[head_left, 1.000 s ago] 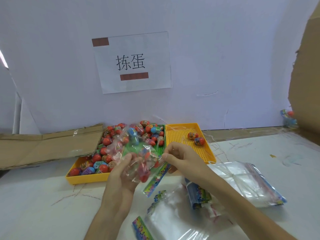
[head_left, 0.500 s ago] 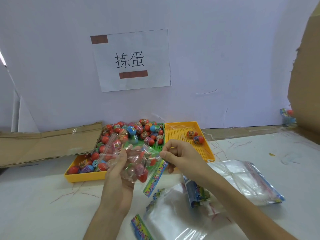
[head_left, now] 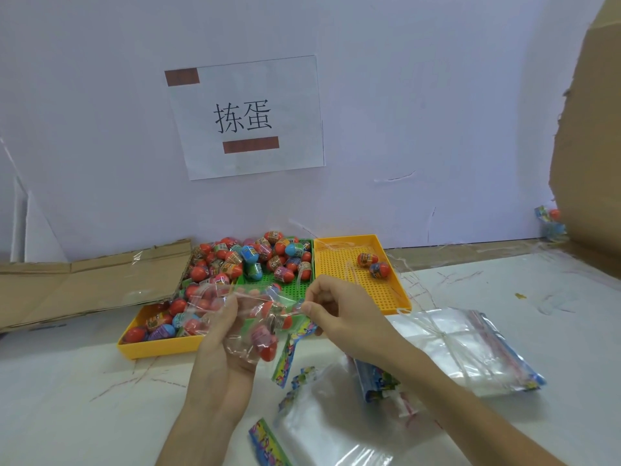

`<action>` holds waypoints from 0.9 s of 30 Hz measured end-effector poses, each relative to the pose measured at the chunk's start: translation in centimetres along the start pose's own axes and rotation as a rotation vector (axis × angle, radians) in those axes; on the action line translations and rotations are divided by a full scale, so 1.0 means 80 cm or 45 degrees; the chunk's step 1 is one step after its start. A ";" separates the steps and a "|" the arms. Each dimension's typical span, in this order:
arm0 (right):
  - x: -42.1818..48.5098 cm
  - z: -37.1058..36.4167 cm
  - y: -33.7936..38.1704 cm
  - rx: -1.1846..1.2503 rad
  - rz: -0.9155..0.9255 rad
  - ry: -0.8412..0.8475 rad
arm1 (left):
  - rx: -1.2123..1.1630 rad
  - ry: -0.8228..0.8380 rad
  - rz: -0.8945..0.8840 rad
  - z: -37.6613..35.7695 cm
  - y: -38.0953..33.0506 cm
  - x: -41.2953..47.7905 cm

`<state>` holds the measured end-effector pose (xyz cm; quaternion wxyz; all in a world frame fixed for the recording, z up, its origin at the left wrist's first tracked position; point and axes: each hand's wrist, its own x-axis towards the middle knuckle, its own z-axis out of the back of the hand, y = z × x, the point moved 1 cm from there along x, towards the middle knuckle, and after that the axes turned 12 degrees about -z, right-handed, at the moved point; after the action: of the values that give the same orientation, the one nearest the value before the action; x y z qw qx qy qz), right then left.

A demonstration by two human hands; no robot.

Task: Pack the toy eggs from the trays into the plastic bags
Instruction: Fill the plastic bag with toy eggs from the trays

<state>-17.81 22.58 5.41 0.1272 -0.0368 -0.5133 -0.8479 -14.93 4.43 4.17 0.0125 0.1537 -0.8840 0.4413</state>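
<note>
Left to right: near yellow tray brimming with toy eggs; left hand cradling and gripping clear plastic bag of eggs above the surface; right hand pinching the bag's edge; far yellow tray holding two eggs; empty bags lying flat

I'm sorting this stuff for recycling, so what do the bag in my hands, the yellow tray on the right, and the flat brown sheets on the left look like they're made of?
Bag: thin clear plastic film, glossy; it crinkles and eggs show through.
Yellow tray: apparently rigid moulded plastic, matte, with a perforated grid floor.
Brown sheets: likely cardboard, dull, creased along folds.
</note>
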 end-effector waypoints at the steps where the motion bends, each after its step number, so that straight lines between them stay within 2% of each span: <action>1: 0.000 -0.001 0.000 -0.042 0.023 -0.027 | -0.008 0.007 0.004 -0.001 0.000 -0.001; 4: -0.002 -0.002 0.000 -0.094 0.047 -0.081 | 0.008 0.045 0.009 -0.003 0.002 -0.002; 6: -0.001 0.001 0.000 -0.013 0.002 -0.097 | 0.034 0.084 0.005 -0.004 0.002 -0.002; 8: 0.002 0.006 0.000 0.195 -0.145 -0.036 | 0.080 0.107 -0.006 -0.003 0.001 -0.001; 10: 0.003 0.011 0.000 0.333 -0.292 0.123 | 0.094 0.095 -0.004 0.000 0.002 0.001; 13: 0.000 0.009 0.000 0.244 -0.300 0.265 | 0.127 0.083 0.005 0.001 0.003 0.002; 16: -0.001 0.007 0.000 0.099 -0.256 0.277 | 0.112 0.063 0.017 0.001 0.002 0.001; 20: 0.001 0.021 0.001 0.065 -0.174 0.346 | 0.107 -0.003 0.034 0.003 0.001 0.004; 22: 0.008 0.033 -0.003 0.062 -0.165 0.266 | 0.173 -0.020 0.030 0.004 0.001 0.005; 24: 0.017 0.051 -0.015 -0.004 -0.183 -0.013 | 0.276 -0.035 0.049 0.005 0.003 0.005; 26: 0.025 0.071 -0.031 -0.228 -0.203 -0.277 | 0.386 -0.004 0.099 0.006 0.009 0.003; 27: 0.027 0.079 -0.039 -0.371 -0.222 -0.331 | 0.438 0.026 0.129 0.005 0.011 0.001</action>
<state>-21.10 29.15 6.08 -0.0208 -0.1194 -0.3987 -0.9090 -15.23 4.56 3.26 -0.0274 0.1045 -0.8020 0.5874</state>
